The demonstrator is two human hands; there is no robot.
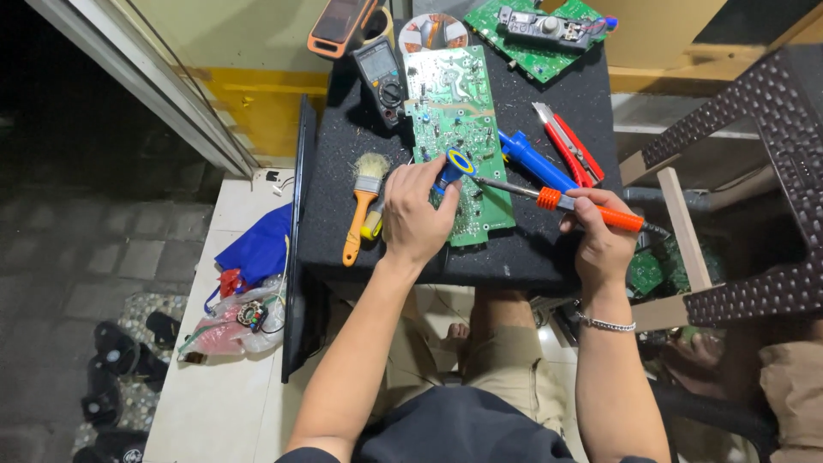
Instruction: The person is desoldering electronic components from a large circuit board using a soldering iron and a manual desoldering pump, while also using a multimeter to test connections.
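1. Head view, hands: I see the left hand [417,214] closed around a small blue and yellow tool [453,167], probably a solder spool or a desoldering pump, and pressing it onto the green circuit board [456,129]. The right hand [600,236] grips the orange-handled soldering iron [566,201]. Its metal tip points left and sits just beside the blue tool, over the lower half of the board.
2. Head view, work piece: the board lies flat on the black tabletop [549,249], between a multimeter [383,77] on its left and a blue pump-like tool [533,161] on its right.
3. Head view, progress: I judge that soldering on one joint is under way. I cannot tell whether any joints are finished; the board detail is too small.
4. Head view, surroundings: a paintbrush [364,201] lies just beside the left hand. A red utility knife [570,146] lies right of the blue tool. A second circuit board [538,34] rests at the far edge.
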